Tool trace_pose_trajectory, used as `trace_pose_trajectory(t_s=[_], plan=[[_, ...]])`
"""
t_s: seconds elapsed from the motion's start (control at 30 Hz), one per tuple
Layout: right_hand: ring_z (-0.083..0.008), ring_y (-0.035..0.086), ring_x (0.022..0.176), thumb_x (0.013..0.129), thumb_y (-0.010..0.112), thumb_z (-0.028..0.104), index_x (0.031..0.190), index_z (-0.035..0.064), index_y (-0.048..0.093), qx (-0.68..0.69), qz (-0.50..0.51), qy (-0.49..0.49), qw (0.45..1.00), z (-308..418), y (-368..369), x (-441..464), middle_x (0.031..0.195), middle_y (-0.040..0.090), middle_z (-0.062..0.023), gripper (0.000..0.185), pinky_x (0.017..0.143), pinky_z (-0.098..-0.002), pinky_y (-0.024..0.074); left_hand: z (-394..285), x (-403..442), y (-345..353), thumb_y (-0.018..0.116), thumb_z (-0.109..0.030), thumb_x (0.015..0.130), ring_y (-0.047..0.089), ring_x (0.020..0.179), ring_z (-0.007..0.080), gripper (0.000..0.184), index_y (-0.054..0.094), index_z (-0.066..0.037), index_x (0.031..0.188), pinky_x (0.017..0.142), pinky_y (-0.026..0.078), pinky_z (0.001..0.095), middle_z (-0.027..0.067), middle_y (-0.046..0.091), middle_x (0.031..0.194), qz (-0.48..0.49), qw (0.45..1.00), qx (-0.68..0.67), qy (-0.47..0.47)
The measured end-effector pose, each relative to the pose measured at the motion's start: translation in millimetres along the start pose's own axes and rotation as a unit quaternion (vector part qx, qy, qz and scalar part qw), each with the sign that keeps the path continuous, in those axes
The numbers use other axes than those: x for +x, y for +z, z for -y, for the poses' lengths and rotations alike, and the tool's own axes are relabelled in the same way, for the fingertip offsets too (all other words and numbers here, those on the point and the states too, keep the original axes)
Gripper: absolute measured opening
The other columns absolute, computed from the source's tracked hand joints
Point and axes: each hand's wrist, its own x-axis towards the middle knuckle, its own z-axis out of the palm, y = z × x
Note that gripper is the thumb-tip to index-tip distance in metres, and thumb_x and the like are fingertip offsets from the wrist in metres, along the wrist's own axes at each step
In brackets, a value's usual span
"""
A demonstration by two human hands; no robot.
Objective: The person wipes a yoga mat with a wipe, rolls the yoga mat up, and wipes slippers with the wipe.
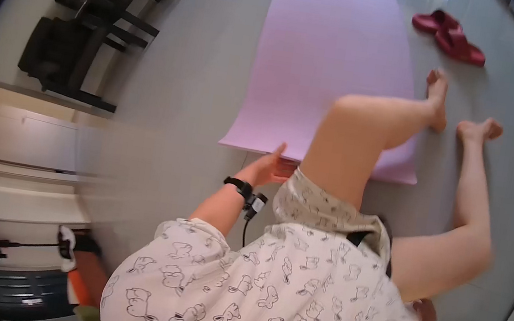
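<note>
A pink mat (331, 53) stretches away over the floor ahead. At its near edge is my left hand (267, 167), thumb raised and apart from the fingers, the thumb overlapping the mat's border; the fingertips reach behind my bent knee, and I cannot tell whether they touch the mat. That wrist wears a black strap with a small device (255, 205) and a cable. Down beside my hip, low on the right, my right hand (425, 311) is near the floor, mostly hidden by my thigh and shirt; a black band circles its wrist.
Dark red slippers (448, 36) lie on the grey floor (182, 84) right of the mat. Black chairs (74, 56) line the left wall. A white cabinet (20, 137) and a dark crate (24, 295) stand at the lower left. My bare legs bend across the mat's near right corner.
</note>
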Motion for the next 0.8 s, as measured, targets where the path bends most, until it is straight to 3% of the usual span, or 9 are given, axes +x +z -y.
trace_pose_trajectory(t_s=[0.03,0.1,0.13,0.37,0.5,0.57,0.63,0.7,0.8], plan=[[-0.0398,0.055,0.092,0.077,0.052,0.024,0.097,0.0028,0.063,0.014,-0.09,0.048,0.995,19.2,-17.3,-13.6,0.096,0.06,-0.0221,0.031,0.076,-0.0384,0.0435,-5.2,16.9,14.2,0.048,-0.046,0.087,0.056,0.1,0.0217,0.057,0.045,0.001,0.119,0.087,0.046,0.0394,0.0134,0.056,0.11,0.039,0.999,-0.035,-0.011],[-0.0401,0.055,0.092,0.077,0.051,0.023,0.095,0.0002,0.061,0.133,-0.202,0.088,0.966,34.1,-28.8,-31.0,0.096,0.06,-0.0231,0.031,0.078,-0.0382,0.0433,14.4,56.5,31.0,0.049,-0.027,0.089,0.056,0.097,0.0238,0.036,0.049,0.001,0.111,0.086,0.048,0.0408,0.0131,0.057,0.105,-0.042,0.979,-0.196,0.047],[-0.0391,0.056,0.093,0.077,0.052,0.019,0.092,0.0005,0.062,0.095,-0.253,0.075,0.96,8.7,-20.6,-22.5,0.095,0.06,-0.0239,0.025,0.078,-0.0389,0.0436,19.8,71.8,31.3,0.048,-0.015,0.087,0.057,0.093,0.0247,0.023,0.051,-0.001,0.105,0.08,0.052,0.0405,0.012,0.058,0.099,-0.049,0.969,-0.232,0.072],[-0.037,0.057,0.088,0.079,0.053,0.014,0.095,-0.0002,0.06,-0.018,-0.378,0.125,0.917,-65.4,-74.2,-62.1,0.093,0.06,-0.0225,0.023,0.079,-0.0413,0.0436,-24.6,110.2,35.0,0.054,-0.018,0.088,0.057,0.088,0.0226,0.024,0.052,0.0,0.104,0.072,0.054,0.037,0.0101,0.058,0.098,0.02,0.936,-0.278,0.215],[-0.0382,0.054,0.094,0.084,0.053,0.017,0.102,-0.0016,0.055,-0.071,-0.464,0.139,0.872,-105.8,-148.1,-61.7,0.101,0.057,-0.0232,0.027,0.085,-0.0411,0.0413,-27.8,111.8,68.2,0.052,-0.032,0.089,0.059,0.087,0.0251,0.04,0.049,0.0,0.112,0.065,0.054,0.0371,0.0128,0.058,0.098,0.034,0.993,-0.015,0.108],[-0.0351,0.053,0.099,0.087,0.051,0.02,0.109,-0.0029,0.052,-0.051,-0.469,0.135,0.871,-87.3,-188.2,-67.7,0.107,0.056,-0.0218,0.032,0.088,-0.0393,0.0399,-7.0,106.7,83.0,0.049,-0.049,0.086,0.056,0.095,0.0304,0.062,0.041,0.001,0.123,0.077,0.047,0.0432,0.0202,0.053,0.112,0.002,0.999,0.034,0.043],[-0.0288,0.05,0.108,0.089,0.048,0.024,0.117,-0.003,0.047,0.023,-0.53,-0.003,0.848,-109.2,-219.6,-38.1,0.117,0.053,-0.0186,0.039,0.093,-0.0362,0.0371,-7.0,90.7,67.3,0.048,-0.059,0.082,0.055,0.099,0.0332,0.076,0.036,0.0,0.129,0.082,0.045,0.0427,0.0231,0.05,0.116,0.009,0.991,0.117,0.062],[-0.0238,0.045,0.115,0.09,0.049,0.03,0.124,-0.0023,0.042,0.385,-0.483,-0.174,0.767,-99.2,-248.7,-11.3,0.124,0.048,-0.015,0.047,0.097,-0.0342,0.034,-19.9,50.8,40.9,0.05,-0.064,0.077,0.052,0.107,0.0341,0.087,0.034,0.005,0.129,0.089,0.042,0.041,0.026,0.05,0.117,0.008,0.979,0.166,0.121],[-0.0232,0.044,0.114,0.088,0.051,0.038,0.128,-0.0015,0.038,0.425,-0.476,-0.21,0.74,7.7,-288.8,-30.9,0.122,0.046,-0.0148,0.058,0.096,-0.035,0.0351,-55.7,-5.3,-14.7,0.055,-0.055,0.08,0.055,0.104,0.0266,0.066,0.051,0.001,0.114,0.087,0.043,0.0403,0.0159,0.057,0.113,-0.048,0.975,0.131,0.171]])
